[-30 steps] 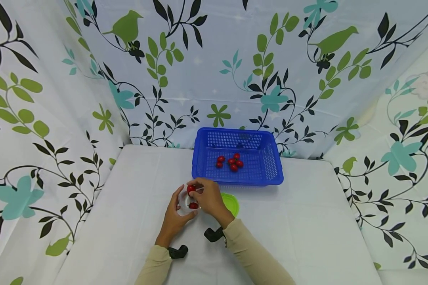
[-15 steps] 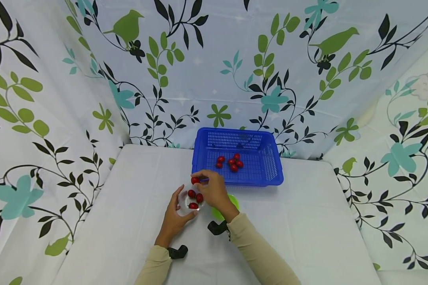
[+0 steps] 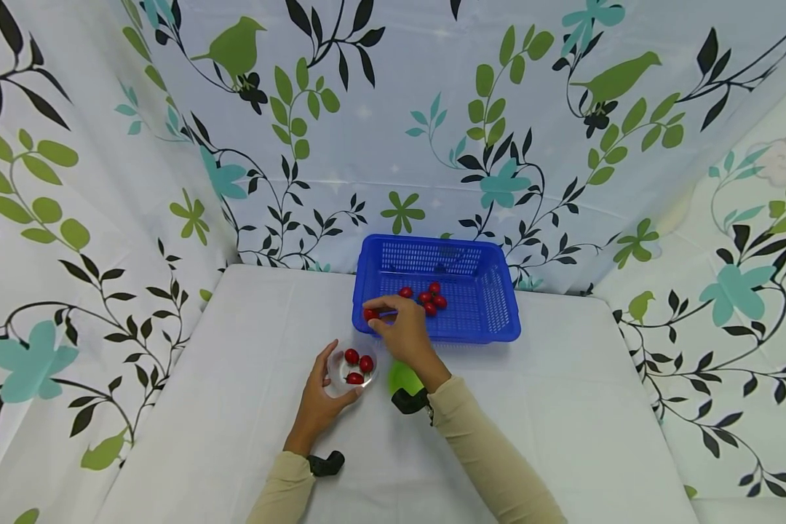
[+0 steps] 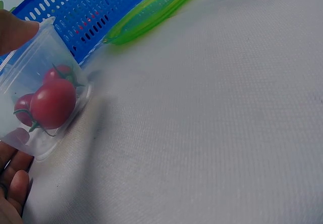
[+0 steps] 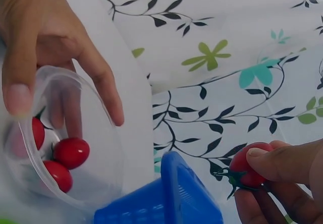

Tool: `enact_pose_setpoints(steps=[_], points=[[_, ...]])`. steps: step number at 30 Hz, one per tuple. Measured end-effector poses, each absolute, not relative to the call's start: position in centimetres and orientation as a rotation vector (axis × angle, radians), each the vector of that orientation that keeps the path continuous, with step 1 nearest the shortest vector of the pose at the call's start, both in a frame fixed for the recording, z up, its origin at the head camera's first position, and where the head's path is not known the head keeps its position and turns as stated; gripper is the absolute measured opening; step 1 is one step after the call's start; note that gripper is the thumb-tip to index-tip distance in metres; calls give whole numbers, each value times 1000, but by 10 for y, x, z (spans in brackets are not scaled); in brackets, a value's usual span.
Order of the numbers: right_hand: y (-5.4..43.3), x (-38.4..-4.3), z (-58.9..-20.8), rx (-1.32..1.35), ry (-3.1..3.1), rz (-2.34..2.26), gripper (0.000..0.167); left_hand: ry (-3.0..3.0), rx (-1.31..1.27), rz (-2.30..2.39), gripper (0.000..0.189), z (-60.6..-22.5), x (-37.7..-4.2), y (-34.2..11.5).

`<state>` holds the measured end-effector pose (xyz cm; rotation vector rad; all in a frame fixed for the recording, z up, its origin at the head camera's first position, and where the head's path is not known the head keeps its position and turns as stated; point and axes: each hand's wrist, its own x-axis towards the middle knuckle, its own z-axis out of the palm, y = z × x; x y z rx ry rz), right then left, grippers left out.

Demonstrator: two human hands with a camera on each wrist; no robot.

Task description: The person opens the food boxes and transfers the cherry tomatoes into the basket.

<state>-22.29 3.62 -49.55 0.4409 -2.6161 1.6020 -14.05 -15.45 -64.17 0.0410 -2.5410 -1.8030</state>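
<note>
Carrying a small, round red tomato with green stem (image 5: pixel 250 164), your right hand (image 3: pixel 407 331) is moving away from the round, clear plastic container (image 5: pixel 103 166) and is now at the near-left corner of the blue, rectangular plastic mesh basket (image 3: pixel 477 300). Half a second ago it was closer to the container. I judge that the work is now in a transfer step, the tomato not yet released: thumb and bent fingers pinch it, with no free gap.

Your left hand (image 3: pixel 321 400) curves around the container, thumb and fingers apart by its width, holding it left of the middle of the white cloth-covered desk (image 3: pixel 563 407). Inside lie three red tomatoes (image 3: pixel 366 363). The basket stands along the desk's far edge.

Your right hand hides part of the basket floor, so its tomatoes (image 3: pixel 439 301) cannot be surely counted. A bright green plastic piece (image 3: pixel 402 377) is partly covered by your right wrist; lid or dish, I cannot tell. The tomato's height over the basket rim is unclear. The left wrist view cuts off most of your left hand.
</note>
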Motion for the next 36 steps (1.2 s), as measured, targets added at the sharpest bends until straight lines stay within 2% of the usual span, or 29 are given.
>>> enact_pose_setpoints(steps=[24, 36], points=[[79, -262, -497, 312, -2600, 1554, 29, -2553, 46, -1776, 105, -645, -142, -154], [105, -285, -502, 114, -2700, 1561, 28, -2553, 54, -1791, 105, -644, -142, -155]])
